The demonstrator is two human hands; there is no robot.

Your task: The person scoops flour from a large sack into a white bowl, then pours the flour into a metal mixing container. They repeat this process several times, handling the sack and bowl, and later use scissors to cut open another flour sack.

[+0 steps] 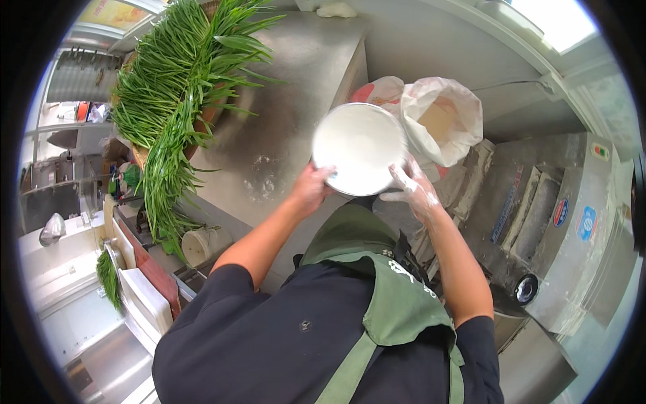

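A round metal basin [361, 144] of white powder, which looks like flour, is held in front of me at about waist height. My left hand [312, 188] grips its near left rim, the thumb over the edge. On the near right side, my right hand [411, 186] has hold of the rim, its fingers dusted white. Just beyond the basin to the right stands an open white sack [443, 118] with pale powder inside. The undersides of the basin and of my fingers are hidden.
Left of the basin is a stainless steel table [272, 116] with white smudges. A heap of green chives [176, 86] covers its far left, leaves hanging over the edge. At right stands a floury metal roller machine [545, 212]. A white bucket [204, 245] sits lower left.
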